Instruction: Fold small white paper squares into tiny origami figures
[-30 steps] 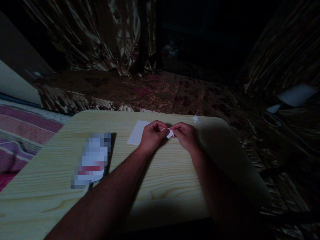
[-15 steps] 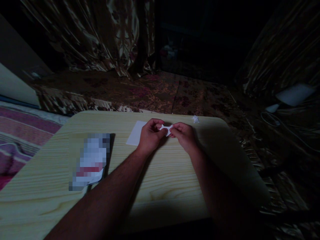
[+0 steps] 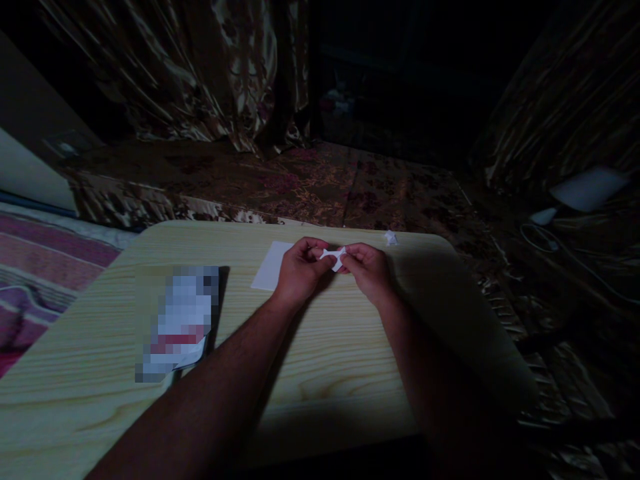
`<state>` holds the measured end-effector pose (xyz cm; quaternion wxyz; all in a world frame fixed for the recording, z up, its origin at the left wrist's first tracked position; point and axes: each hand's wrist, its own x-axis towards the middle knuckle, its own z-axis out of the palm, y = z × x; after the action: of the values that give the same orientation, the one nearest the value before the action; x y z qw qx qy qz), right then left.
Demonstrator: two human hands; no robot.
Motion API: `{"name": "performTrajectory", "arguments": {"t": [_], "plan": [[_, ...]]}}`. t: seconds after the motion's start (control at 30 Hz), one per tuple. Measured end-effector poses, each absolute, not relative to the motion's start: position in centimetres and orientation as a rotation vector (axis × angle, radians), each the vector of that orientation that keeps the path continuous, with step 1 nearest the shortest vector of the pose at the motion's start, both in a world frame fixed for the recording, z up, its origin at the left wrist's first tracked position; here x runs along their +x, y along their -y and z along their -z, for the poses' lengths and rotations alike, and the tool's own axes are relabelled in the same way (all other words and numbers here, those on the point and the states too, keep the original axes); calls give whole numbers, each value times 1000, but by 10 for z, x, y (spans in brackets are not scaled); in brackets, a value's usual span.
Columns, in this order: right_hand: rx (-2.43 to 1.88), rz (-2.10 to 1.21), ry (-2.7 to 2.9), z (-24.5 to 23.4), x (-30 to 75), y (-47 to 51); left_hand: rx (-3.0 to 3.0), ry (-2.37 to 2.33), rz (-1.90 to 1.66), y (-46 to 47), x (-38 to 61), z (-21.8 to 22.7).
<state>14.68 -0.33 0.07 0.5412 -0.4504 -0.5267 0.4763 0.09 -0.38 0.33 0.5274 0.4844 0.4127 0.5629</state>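
A: Dim room, patterned curtains (image 3: 240, 73) behind, pale wooden table (image 3: 325, 373) in front. Hands?

B: Left hand (image 3: 299, 272) and right hand (image 3: 369, 270) drawn together. The fingertips of both pinch one small folded paper piece (image 3: 334, 257), which sits between them. Cannot tell if it touches the tabletop.

A: Nearby?

B: White sheet (image 3: 267, 267) lies flat, partly under the left hand. Tiny paper shape (image 3: 391, 237) just beyond the right hand. Blurred packet (image 3: 180, 323) well left of the left forearm.

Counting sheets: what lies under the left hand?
A flat white paper sheet; its right part is covered by the left hand, which with the right hand pinches a small white folded paper.
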Motion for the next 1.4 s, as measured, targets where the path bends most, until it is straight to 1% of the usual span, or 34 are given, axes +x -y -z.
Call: {"name": "performTrajectory", "arguments": {"t": [1.4], "plan": [[-1098,-1039,1274,-2,146,3,1239,-1026,-1378,9,5,-9]]}}
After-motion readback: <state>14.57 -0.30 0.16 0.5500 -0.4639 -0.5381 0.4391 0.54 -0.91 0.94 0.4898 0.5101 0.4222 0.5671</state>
